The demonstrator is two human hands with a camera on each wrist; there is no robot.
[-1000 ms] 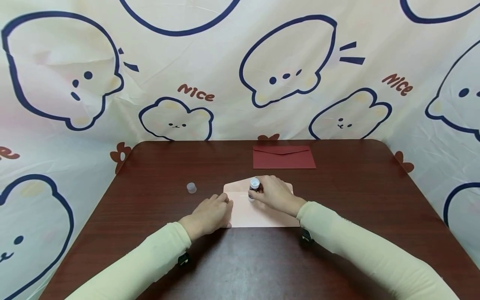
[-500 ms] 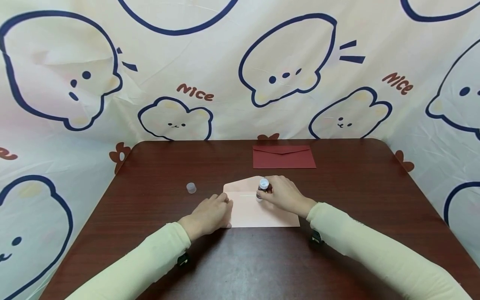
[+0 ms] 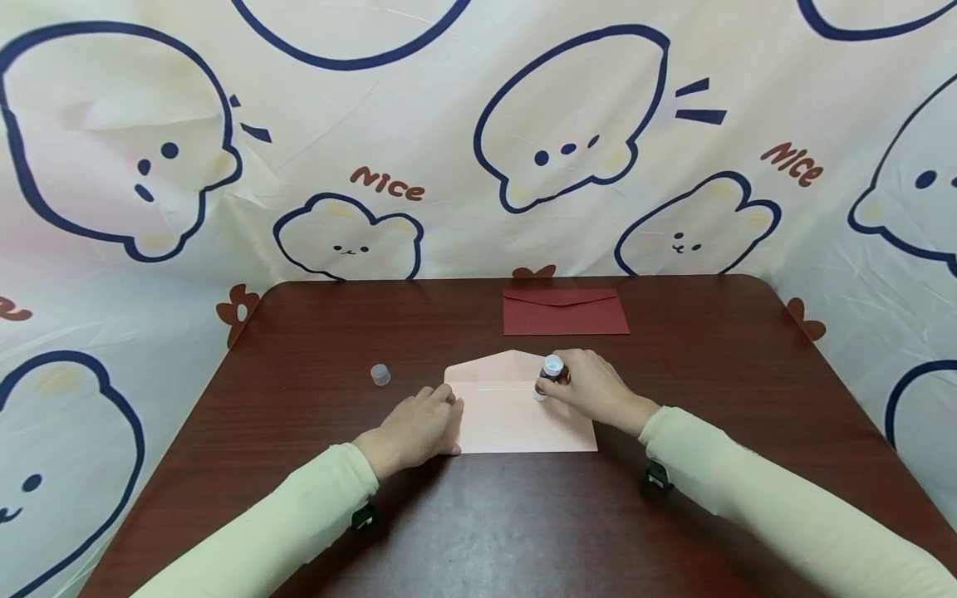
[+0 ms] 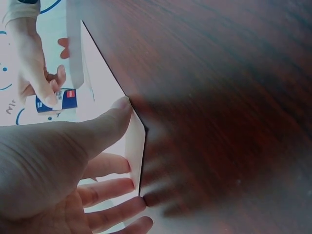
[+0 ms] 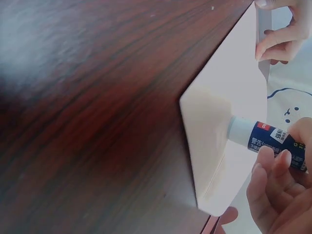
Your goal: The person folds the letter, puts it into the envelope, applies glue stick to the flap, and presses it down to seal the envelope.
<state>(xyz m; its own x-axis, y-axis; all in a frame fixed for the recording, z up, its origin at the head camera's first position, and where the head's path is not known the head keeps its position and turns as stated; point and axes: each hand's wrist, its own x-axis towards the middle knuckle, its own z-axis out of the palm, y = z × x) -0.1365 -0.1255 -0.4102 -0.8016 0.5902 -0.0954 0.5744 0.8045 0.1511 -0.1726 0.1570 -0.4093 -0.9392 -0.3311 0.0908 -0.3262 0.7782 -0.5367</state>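
A pale pink envelope point(image 3: 516, 425) lies on the table with its flap unfolded away from me. My left hand point(image 3: 419, 425) rests at its left edge; in the left wrist view, thumb and fingertips touch the paper with fingers fairly straight. My right hand point(image 3: 598, 392) grips a dark blue glue stick point(image 5: 275, 139) between thumb and fingers. Its white end meets the envelope near the right end of the flap's fold, as the right wrist view shows. A thin pale line runs along the paper left of the stick. The very tip is hidden.
A translucent cap point(image 3: 380, 374) sits on the dark wooden table point(image 3: 314, 332), left of the pink envelope. Farther back lies a dark red envelope point(image 3: 566, 316) with its flap folded down. A printed cloth point(image 3: 449, 124) hangs behind and beside the table.
My right hand has slid the glue stick rightward across the pink envelope, and the pale line behind it has come into view. The left hand has stayed put.
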